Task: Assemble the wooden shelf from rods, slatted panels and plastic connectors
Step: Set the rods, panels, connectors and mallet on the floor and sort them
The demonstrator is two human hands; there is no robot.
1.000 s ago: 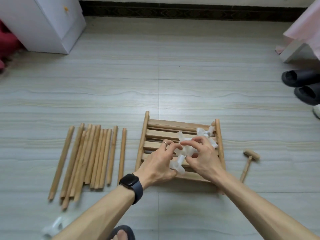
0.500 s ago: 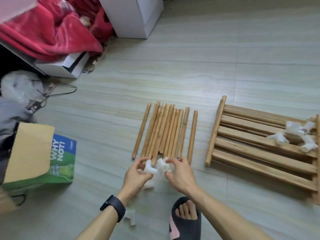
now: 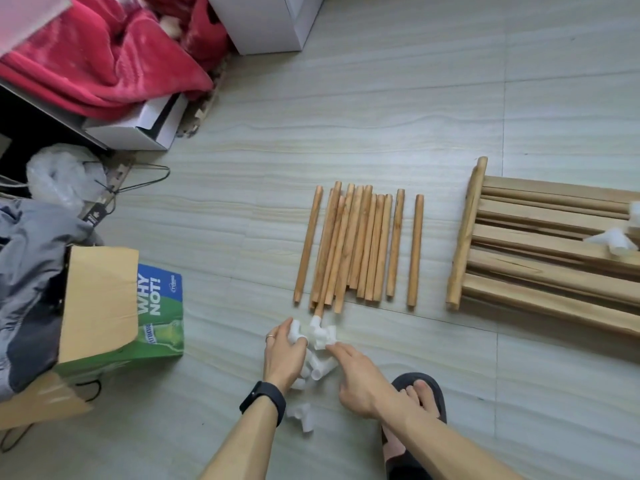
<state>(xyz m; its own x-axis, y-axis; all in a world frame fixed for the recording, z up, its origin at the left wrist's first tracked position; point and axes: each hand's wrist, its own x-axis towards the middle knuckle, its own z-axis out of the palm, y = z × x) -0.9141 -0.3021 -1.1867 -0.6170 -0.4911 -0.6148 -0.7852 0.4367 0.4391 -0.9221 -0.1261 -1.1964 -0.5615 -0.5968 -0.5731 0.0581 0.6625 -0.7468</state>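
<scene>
Several wooden rods [image 3: 360, 244] lie side by side on the floor. To their right lies a stack of slatted panels [image 3: 540, 268] with a few white plastic connectors [image 3: 615, 241] on it. A cluster of white connectors [image 3: 322, 336] sits at the near ends of the rods, with more [image 3: 318, 368] lying just below it. My left hand [image 3: 282, 358] grips one white connector [image 3: 295, 331] at the cluster's left side. My right hand [image 3: 360, 379] reaches in from the right, its fingertips touching the cluster. One more connector [image 3: 302, 415] lies by my left wrist.
A cardboard box [image 3: 104, 306] with grey clothing stands at the left. Behind it are a red blanket [image 3: 104, 60], a white box and a plastic bag with a wire hanger. A white cabinet [image 3: 266, 22] stands at the back. My sandalled foot [image 3: 420, 396] is beside my right wrist.
Over the last second my hands carried white connectors off the slatted panels to the floor at the near ends of the rods. My right hand's grip has loosened to fingertips.
</scene>
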